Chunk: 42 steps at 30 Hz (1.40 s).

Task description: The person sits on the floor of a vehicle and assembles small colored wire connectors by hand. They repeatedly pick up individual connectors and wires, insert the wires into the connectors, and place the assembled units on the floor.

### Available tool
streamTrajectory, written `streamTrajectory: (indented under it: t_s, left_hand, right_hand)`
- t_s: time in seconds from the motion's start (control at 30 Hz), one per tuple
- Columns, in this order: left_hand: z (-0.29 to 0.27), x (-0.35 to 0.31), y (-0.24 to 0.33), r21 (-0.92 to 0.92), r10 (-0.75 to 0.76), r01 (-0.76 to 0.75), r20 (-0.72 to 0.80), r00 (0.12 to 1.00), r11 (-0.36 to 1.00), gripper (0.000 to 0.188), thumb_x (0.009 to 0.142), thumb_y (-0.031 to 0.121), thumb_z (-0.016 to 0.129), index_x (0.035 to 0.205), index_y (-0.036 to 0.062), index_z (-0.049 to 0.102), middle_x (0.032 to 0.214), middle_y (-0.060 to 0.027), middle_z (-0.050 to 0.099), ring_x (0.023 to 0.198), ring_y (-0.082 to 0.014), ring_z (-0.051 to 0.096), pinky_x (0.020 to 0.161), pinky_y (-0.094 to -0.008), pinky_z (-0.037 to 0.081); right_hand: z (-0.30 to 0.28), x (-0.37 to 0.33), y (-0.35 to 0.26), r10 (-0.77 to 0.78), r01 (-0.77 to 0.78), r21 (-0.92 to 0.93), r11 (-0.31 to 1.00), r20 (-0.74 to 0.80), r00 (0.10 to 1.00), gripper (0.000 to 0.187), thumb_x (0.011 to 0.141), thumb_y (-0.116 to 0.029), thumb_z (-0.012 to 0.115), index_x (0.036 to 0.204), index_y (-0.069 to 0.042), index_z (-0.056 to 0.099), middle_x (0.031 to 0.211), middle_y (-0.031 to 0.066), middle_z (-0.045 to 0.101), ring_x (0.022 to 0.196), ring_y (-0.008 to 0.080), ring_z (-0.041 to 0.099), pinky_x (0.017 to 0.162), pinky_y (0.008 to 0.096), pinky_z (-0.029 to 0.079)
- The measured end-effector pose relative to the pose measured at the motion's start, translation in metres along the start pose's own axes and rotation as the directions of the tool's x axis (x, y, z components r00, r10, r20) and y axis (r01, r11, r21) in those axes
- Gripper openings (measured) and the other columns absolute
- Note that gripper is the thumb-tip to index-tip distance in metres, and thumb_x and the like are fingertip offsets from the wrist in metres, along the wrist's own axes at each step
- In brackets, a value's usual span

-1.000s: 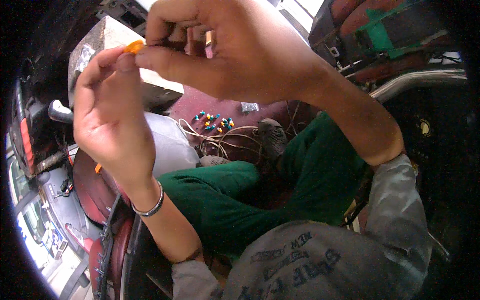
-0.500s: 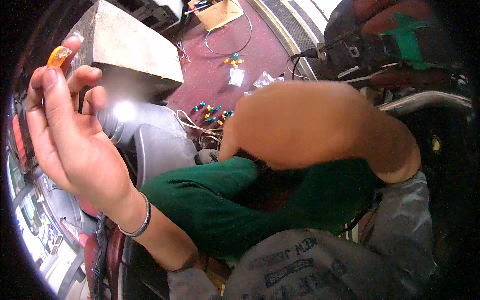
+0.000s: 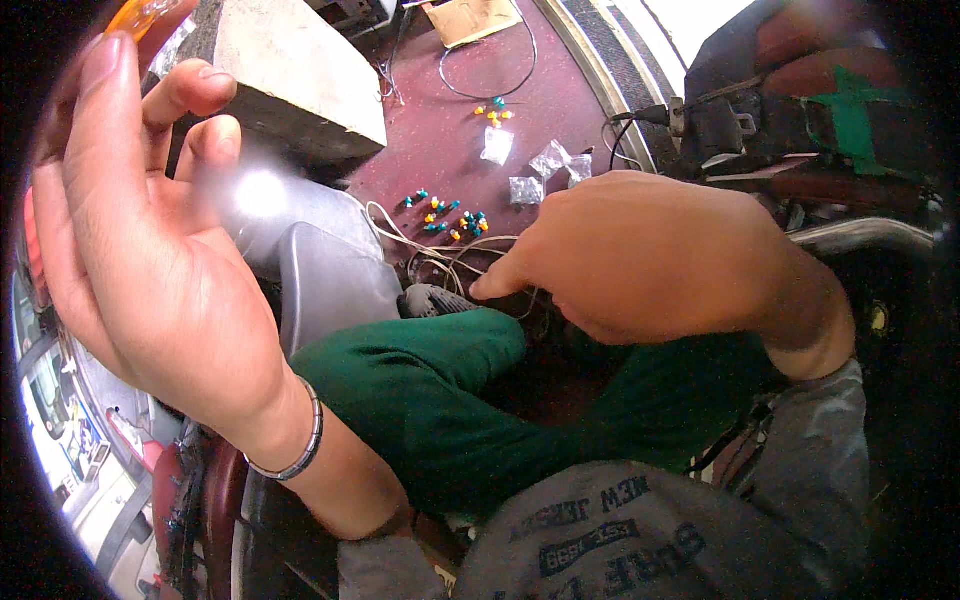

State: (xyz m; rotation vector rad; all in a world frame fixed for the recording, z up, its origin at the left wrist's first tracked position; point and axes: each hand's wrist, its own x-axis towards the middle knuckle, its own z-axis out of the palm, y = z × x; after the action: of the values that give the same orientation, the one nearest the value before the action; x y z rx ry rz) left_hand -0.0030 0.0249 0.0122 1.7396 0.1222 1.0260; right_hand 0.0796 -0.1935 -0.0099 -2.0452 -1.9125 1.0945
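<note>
My left hand (image 3: 160,250) is raised at the far left, palm turned inward. Its thumb and forefinger pinch a small translucent orange piece (image 3: 143,14), partly cut off at the top edge; it looks like an amber lens or bulb. The two other visible fingers are curled and hold nothing. My right hand (image 3: 650,255) hovers over my lap at the right, back upward, with one digit pointing down to the left. The rest of its fingers are hidden beneath it. Beyond it on the dark red floor lie several small teal and yellow bulb-like pieces (image 3: 455,217).
Another cluster of small pieces (image 3: 494,112) lies farther off, near clear plastic bags (image 3: 548,160). A pale block (image 3: 300,75) and a grey plastic housing (image 3: 335,285) stand left. Loose wires (image 3: 425,258) run by my shoe (image 3: 440,300). A metal tube (image 3: 865,230) curves at right.
My left hand has come closer and higher, carrying the orange piece toward the top edge. The right hand has shifted slightly right and down, uncovering more bags and wires.
</note>
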Motion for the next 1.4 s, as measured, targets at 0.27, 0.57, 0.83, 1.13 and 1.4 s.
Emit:
streamTrajectory:
  t_s: [0.27,0.57,0.83,1.13,1.4]
  left_hand:
    - [0.009,-0.004,0.01,0.043,-0.076,0.078,-0.047,0.996,0.996,0.032,0.108,0.019,0.055,0.125,-0.0068,0.063,0.131,-0.0232,0.066,0.095,-0.0184,0.065,0.073,-0.0282,0.045]
    - [0.007,-0.003,0.014,0.08,-0.122,0.128,-0.071,0.99,0.989,0.037,0.108,0.022,0.055,0.127,-0.0093,0.063,0.131,-0.0215,0.067,0.098,-0.0171,0.063,0.076,-0.0281,0.046]
    - [-0.003,-0.002,0.0,-0.004,-0.047,0.047,-0.032,0.998,0.999,0.031,0.107,0.019,0.058,0.125,-0.0054,0.064,0.127,-0.0219,0.069,0.096,-0.0186,0.066,0.074,-0.0277,0.048]
    - [0.0,-0.001,0.0,-0.043,-0.047,0.047,-0.018,0.999,0.998,0.025,0.108,0.018,0.057,0.123,-0.001,0.064,0.126,-0.0229,0.069,0.094,-0.0184,0.066,0.072,-0.0274,0.047]
    - [-0.006,-0.001,-0.004,-0.029,-0.025,0.025,0.017,1.0,0.999,0.025,0.108,0.018,0.056,0.125,0.0017,0.065,0.128,-0.022,0.069,0.095,-0.0178,0.066,0.071,-0.0277,0.046]
  right_hand:
    - [-0.012,-0.009,0.02,-0.047,0.029,-0.06,0.998,-0.336,0.941,0.044,0.092,-0.008,0.06,0.134,-0.019,0.069,0.09,0.0229,0.071,0.08,0.0394,0.069,0.076,0.0495,0.055]
    - [-0.013,-0.013,0.027,-0.163,0.124,-0.108,0.986,-0.524,0.836,0.037,0.094,-0.007,0.06,0.129,-0.015,0.071,0.094,0.0193,0.072,0.081,0.0373,0.068,0.074,0.0471,0.053]
    - [-0.059,-0.035,0.024,-0.188,0.216,-0.06,0.975,-0.743,0.642,0.03,0.095,-0.009,0.057,0.117,0.004,0.072,0.095,0.0238,0.075,0.082,0.0337,0.074,0.08,0.0426,0.058]
    - [-0.076,-0.049,0.006,0.343,-0.307,0.154,0.939,-0.345,0.874,0.033,0.09,-0.011,0.055,0.11,0.004,0.076,0.095,0.0257,0.075,0.087,0.0355,0.075,0.083,0.0423,0.058]
    - [-0.075,-0.033,0.023,0.544,-0.489,0.245,0.837,-0.28,0.791,0.032,0.09,-0.011,0.057,0.11,0.005,0.076,0.093,0.0245,0.075,0.084,0.034,0.074,0.083,0.0412,0.057]
